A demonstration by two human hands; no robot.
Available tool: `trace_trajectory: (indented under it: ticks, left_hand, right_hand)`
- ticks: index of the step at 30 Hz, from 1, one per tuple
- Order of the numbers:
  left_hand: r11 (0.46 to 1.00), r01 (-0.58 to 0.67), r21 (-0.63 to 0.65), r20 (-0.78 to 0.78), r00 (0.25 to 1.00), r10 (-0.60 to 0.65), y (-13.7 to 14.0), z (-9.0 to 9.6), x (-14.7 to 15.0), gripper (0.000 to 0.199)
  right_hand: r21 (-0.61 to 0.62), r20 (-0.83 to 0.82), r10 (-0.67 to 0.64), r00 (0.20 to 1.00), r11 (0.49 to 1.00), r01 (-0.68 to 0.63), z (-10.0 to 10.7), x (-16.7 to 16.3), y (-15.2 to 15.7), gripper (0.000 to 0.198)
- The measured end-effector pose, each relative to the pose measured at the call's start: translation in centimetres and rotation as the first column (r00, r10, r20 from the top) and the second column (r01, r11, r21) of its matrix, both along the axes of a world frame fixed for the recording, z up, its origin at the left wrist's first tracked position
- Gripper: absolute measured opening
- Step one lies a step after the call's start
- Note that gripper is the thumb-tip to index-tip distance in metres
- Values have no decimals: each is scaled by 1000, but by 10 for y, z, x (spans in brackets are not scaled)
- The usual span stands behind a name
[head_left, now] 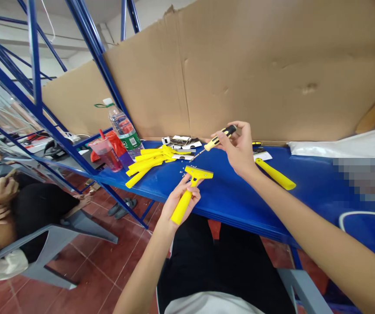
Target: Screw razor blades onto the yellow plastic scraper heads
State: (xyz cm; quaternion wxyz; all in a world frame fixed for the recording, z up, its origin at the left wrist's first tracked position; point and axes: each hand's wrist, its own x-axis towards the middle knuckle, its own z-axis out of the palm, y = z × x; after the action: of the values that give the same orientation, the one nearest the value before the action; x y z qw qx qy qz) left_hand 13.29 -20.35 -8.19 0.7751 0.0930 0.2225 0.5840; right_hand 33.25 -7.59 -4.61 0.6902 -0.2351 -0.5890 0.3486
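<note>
My left hand [181, 196] is closed around the handle of a yellow scraper [184, 203], whose wide head with a metal strip points up and away from me. In my right hand [241, 150] is a screwdriver [219, 138] with a black and pale yellow handle, its shaft slanting down to the left. The screwdriver's tip is above the scraper head, near small screws [183, 171] scattered on the blue table; whether it touches one I cannot tell. Several more yellow scrapers [148, 165] lie in a pile left of my hands.
A single yellow handle [275, 174] lies to the right on the blue table [240, 200]. A water bottle [127, 128] and a red-tinted cup [107, 153] stand at the left. Cardboard [256, 69] walls off the back. Another person sits in a grey chair [53, 248] on the left.
</note>
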Motion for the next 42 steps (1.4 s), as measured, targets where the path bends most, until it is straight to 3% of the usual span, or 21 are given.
trace_trajectory:
  ticks: [5,13,32,37,42]
  left_hand:
    - [998,51,-26,61,997,-49,-5,2,6,41]
    - [994,96,-46,38,995,-94,-10,1,13,49]
    - [995,93,-28,-26,995,-93,-8,1,14,41]
    - [994,107,29,-37,994,-106,-6,-4,12,39]
    - [994,106,37,-72,992,-103,-7,-5,13,51]
  right_hand:
    - [106,60,-25,998,994,19,2,-3,-10,64]
    - [207,173,-39,984,978,2,2,-5,-17,61]
    - [227,204,-48,978,974,1,-2,-6,-14,60]
    - [254,222,-74,972,967,15,-4,-6,-12,63]
    - [278,245,-104,964,960,33,-5,-6,-12,72]
